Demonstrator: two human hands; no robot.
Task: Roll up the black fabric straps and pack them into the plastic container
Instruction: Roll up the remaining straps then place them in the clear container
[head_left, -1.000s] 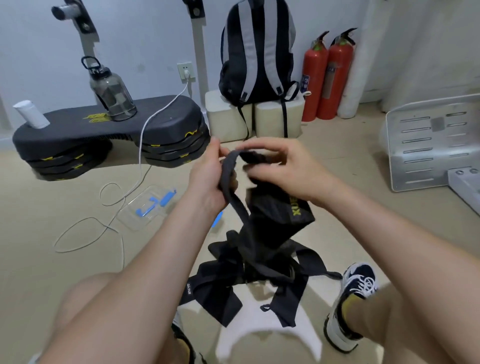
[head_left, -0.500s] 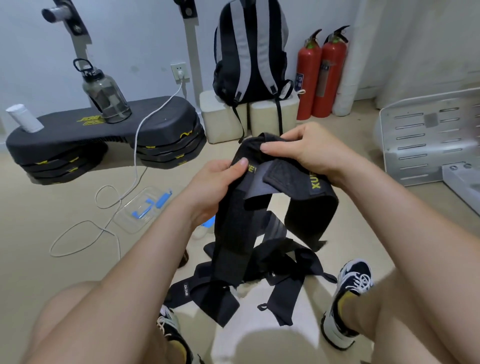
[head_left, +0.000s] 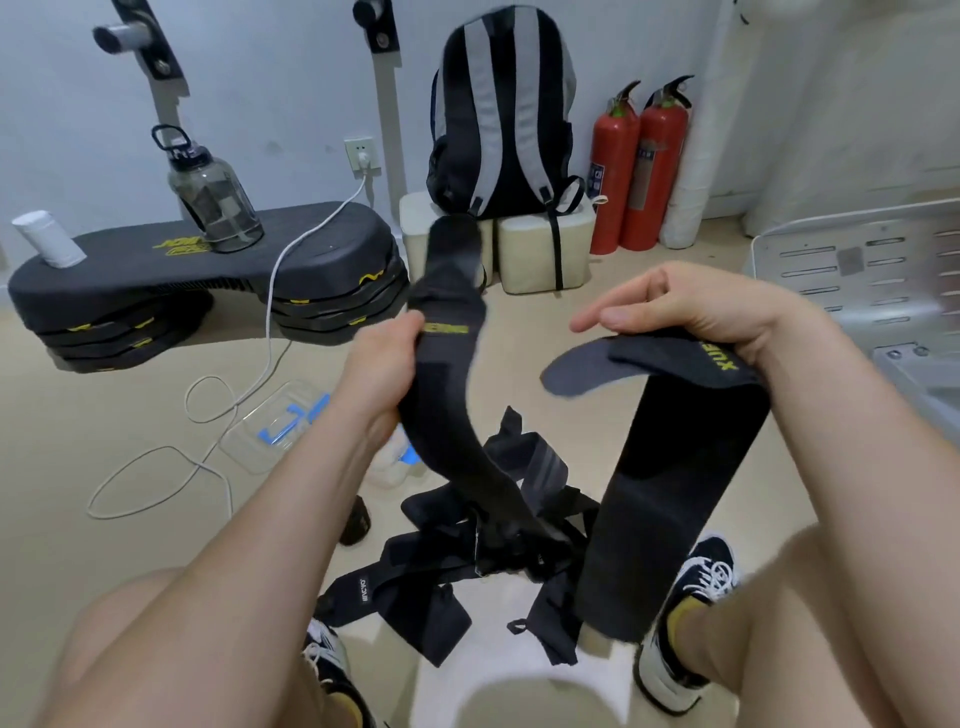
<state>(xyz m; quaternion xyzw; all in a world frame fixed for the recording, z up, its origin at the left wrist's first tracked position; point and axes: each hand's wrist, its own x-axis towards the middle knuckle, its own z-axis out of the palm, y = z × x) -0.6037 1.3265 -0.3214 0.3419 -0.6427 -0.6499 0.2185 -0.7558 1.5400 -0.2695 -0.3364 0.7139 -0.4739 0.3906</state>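
Both held straps hang down to the tangled pile (head_left: 467, 551) at the far edge of the white stool (head_left: 524, 686), so rolling now would likely drag the tangle up or wind crooked. The left hand (head_left: 384, 358) has its grip wrapped round the narrow strap (head_left: 452, 415) just under its floppy top. The right hand (head_left: 691, 317) holds the wide strap (head_left: 670, 478) by its upper end, the rest hanging below the grip, and the plastic container (head_left: 270, 431) lies well apart on the floor at left

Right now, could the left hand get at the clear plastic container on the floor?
Probably, though not freely: the plastic container lies on the floor beside the left forearm with nothing between, but the left hand grips a black strap and would have to release it first.
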